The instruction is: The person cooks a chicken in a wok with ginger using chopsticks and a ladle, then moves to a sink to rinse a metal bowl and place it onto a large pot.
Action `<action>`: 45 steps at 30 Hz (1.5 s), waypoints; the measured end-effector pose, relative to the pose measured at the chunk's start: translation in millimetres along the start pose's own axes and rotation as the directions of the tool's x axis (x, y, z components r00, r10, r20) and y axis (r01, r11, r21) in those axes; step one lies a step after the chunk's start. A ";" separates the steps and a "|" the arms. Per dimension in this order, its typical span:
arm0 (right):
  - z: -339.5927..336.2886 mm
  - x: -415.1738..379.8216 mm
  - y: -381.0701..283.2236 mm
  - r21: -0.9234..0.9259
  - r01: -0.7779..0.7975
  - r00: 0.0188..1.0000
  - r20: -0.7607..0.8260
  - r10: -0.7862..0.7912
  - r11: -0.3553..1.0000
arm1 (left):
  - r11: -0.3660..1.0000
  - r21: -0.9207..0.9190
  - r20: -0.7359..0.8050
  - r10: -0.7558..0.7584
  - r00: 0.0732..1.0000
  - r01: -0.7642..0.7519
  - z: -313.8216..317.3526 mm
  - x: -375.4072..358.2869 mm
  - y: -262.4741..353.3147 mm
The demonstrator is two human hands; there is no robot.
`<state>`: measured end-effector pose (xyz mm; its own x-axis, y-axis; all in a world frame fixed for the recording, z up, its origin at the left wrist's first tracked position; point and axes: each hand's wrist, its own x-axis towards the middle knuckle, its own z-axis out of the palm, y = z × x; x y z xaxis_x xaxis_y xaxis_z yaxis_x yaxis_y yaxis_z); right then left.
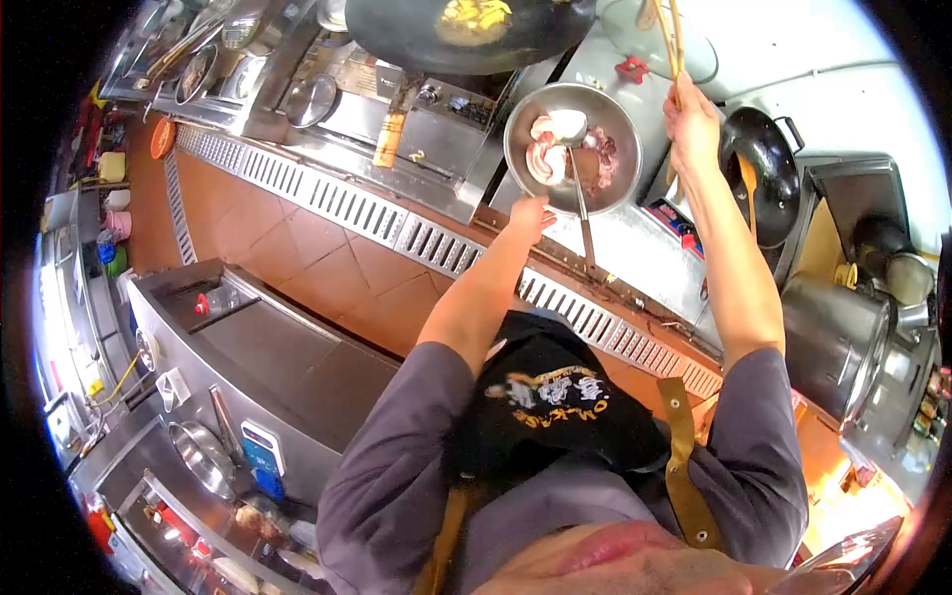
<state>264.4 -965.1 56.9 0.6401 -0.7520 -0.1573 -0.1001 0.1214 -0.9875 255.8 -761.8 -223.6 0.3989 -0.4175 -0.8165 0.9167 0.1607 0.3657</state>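
My left hand (531, 213) grips the near rim of a round metal bowl (617, 119) that holds pale and pink pieces of raw meat (551, 149). A long metal spoon (582, 213) rests in the bowl with its handle pointing toward me. My right hand (691, 121) is raised to the right of the bowl and holds a pair of long wooden chopsticks (672, 40), tips pointing away. Beyond the bowl, a large black wok (397, 35) contains yellow food (474, 18).
A second black wok (769, 159) with a wooden spatula (749, 183) sits at the right, near a large steel pot (833, 342). A glass lid (620, 30) lies behind the bowl. A floor drain grate (337, 203) runs along the stove. Steel counter (278, 357) at left.
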 end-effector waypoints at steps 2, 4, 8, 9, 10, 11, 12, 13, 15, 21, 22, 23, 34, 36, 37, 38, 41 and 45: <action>-16.8 -18.6 5.1 -0.001 -0.010 0.999 -0.030 0.010 1.000 | 0.998 0.059 0.014 0.012 1.000 -0.013 -6.8 0.0 2.2; -34.0 -42.8 7.9 -0.051 -0.019 0.997 -0.069 0.015 0.999 | 0.996 0.079 -0.018 0.053 0.998 -0.051 -8.3 -1.0 -1.3; -70.9 -87.7 30.4 -0.063 -0.032 0.993 -0.116 0.024 0.998 | 0.999 0.035 -0.057 0.017 0.998 -0.015 -6.1 2.5 -2.9; -78.3 -99.2 38.6 -0.056 -0.038 0.990 -0.135 0.030 0.998 | 0.999 0.037 -0.056 0.012 0.998 -0.010 -1.1 -4.8 -2.0; -85.3 -110.6 48.9 -0.039 -0.079 0.987 -0.145 0.073 0.996 | 0.998 0.046 -0.071 0.047 0.996 -0.044 4.7 -11.2 -3.0; -91.8 -121.4 59.2 -0.061 -0.097 0.983 -0.163 0.086 0.993 | 0.995 0.057 -0.087 0.082 0.993 -0.078 8.2 -17.8 -3.3; -95.2 -133.4 67.9 -0.054 -0.117 0.978 -0.178 0.105 0.992 | 0.996 0.016 -0.087 0.093 0.992 -0.092 7.5 -18.5 -5.8; -97.9 -143.6 78.6 -0.045 -0.138 0.973 -0.193 0.127 0.989 | 0.996 0.024 -0.092 0.087 0.992 -0.085 4.8 -15.2 -9.3; -104.4 -159.2 114.3 -0.029 -0.137 0.967 -0.220 0.128 0.990 | 0.995 -0.018 -0.044 0.102 0.994 -0.103 -0.8 -7.6 -15.3; -86.9 -183.9 197.5 0.009 -0.184 0.945 -0.273 0.179 0.983 | 0.997 0.004 -0.067 0.078 0.995 -0.078 7.9 -27.5 -8.8; -85.2 -183.3 204.8 0.007 -0.208 0.938 -0.282 0.202 0.978 | 0.997 0.009 -0.083 0.072 0.994 -0.071 8.3 -26.1 -9.1; -83.0 -181.3 211.4 0.004 -0.230 0.931 -0.289 0.221 0.973 | 0.998 0.012 -0.097 0.067 0.993 -0.066 9.1 -24.9 -8.9; -47.9 -136.2 213.8 -0.070 -0.482 0.853 -0.263 0.450 0.873 | 0.997 -0.023 -0.057 0.074 0.996 -0.075 18.1 -34.4 -2.9; -43.4 -137.0 206.4 -0.060 -0.535 0.826 -0.244 0.508 0.842 | 0.995 -0.075 -0.107 0.058 0.993 -0.066 21.8 -31.2 -2.6; -40.9 -135.9 203.4 -0.046 -0.590 0.792 -0.226 0.567 0.806 | 0.994 -0.081 -0.105 0.060 0.993 -0.069 22.5 -28.3 -3.6; -37.2 -134.8 202.9 -0.063 -0.600 0.788 -0.216 0.576 0.797 | 0.993 -0.075 -0.101 0.081 0.992 -0.089 21.8 -26.5 -5.5; -38.6 -131.6 205.8 -0.007 -0.599 0.794 -0.131 0.593 0.801 | 0.992 -0.071 -0.100 0.100 0.990 -0.108 22.0 -25.1 -4.7; -48.2 -144.7 176.0 0.030 -0.627 0.776 -0.062 0.628 0.778 | 0.993 -0.066 -0.114 0.088 0.990 -0.096 21.8 -28.5 -2.9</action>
<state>117.4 -866.2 -94.3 0.3866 -0.5477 -0.7420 -0.4561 0.5857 -0.6700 241.3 -769.8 -191.6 0.4775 -0.2971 -0.8269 0.8738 0.2587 0.4116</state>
